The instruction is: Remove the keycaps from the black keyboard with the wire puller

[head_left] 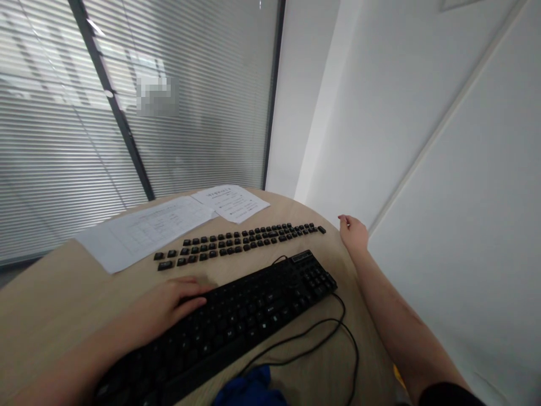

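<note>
Resting left hand [188, 296] on black computer keyboard [249, 316], just in front of rows of loose keycaps [237, 242].
See keyboard set slantwise on tabletop [54, 293], with cable [357, 356] looped near right end. Touching far edge with left hand; can't tell whether truly gripping. Holding right hand [354, 232] curled by tabletop's right rim, apart from keycaps; can't tell whether pinching anything. Best to brace keyboard flat with left hand, keep forearm off keys, pass right hand above rather than through rows, and mind cable, likely to snag.
</note>
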Motion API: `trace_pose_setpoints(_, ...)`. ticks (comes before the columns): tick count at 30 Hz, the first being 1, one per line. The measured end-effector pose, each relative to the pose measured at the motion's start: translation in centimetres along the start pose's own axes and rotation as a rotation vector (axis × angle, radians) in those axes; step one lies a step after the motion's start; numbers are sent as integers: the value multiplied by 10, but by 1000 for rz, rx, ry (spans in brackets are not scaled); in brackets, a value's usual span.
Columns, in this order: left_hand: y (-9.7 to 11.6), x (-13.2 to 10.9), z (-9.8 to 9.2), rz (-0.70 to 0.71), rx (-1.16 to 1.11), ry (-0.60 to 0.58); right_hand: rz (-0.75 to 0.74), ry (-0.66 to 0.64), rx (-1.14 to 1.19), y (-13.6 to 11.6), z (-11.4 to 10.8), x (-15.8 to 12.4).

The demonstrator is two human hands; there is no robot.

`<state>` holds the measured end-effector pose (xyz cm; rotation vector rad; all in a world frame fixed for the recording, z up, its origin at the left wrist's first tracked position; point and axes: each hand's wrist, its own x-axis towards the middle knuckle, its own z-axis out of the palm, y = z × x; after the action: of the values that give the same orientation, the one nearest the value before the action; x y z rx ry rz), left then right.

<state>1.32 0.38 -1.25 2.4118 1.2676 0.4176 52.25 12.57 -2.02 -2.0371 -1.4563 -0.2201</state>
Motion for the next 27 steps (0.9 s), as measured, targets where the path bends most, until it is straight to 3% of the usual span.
trace_pose_setpoints(8, 24, 2, 2, 21, 39, -8, -173, 52, 140, -9, 2, -16)
trace_pose_setpoints(15, 37, 1, -1, 34, -5, 68, -380, 71, 322, -19, -23, -30)
trace_pose_setpoints(18, 34, -13, -10, -99, 49, 174, -490, 129, 418, -17, -34, -28)
trace_pose_setpoints(22, 20, -51, -7, -311, 88, 401, -629, -33, 577, -27, -44, -35)
trace_pose_setpoints(27, 3, -83, 11, -516, 54, 622, -951, -60, 683, -79, -61, -96)
